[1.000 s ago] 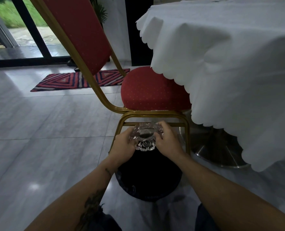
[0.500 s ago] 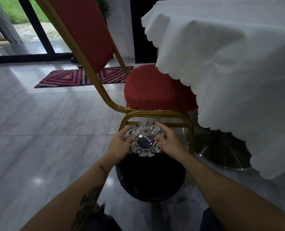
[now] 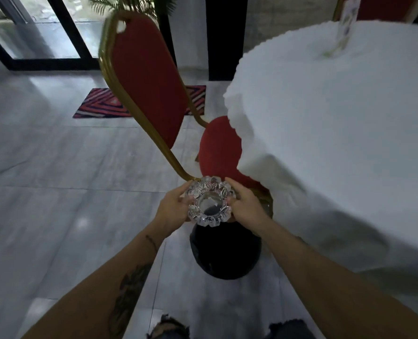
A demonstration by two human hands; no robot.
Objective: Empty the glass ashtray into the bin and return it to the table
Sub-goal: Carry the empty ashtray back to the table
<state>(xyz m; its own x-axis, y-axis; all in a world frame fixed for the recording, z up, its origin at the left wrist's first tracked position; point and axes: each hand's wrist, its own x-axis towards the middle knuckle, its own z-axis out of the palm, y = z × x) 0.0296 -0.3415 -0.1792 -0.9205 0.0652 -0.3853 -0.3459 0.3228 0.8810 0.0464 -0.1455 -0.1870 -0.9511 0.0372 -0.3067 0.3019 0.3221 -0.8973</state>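
Note:
The cut-glass ashtray is held upright in the air between both hands, its bowl facing up toward me. My left hand grips its left rim and my right hand grips its right rim. Directly below and slightly nearer to me stands the round black bin on the floor, its inside too dark to read. The table with a white scalloped cloth fills the right side, higher than the ashtray.
A red chair with a gold frame stands just beyond the ashtray, its seat tucked under the cloth. A tall glass item stands on the table's far part. A striped mat lies on the grey tiled floor near the glass doors.
The ashtray has turned from tipped over the bin to bowl-up and risen with both hands. My view has lifted, so the table top and chair back now show.

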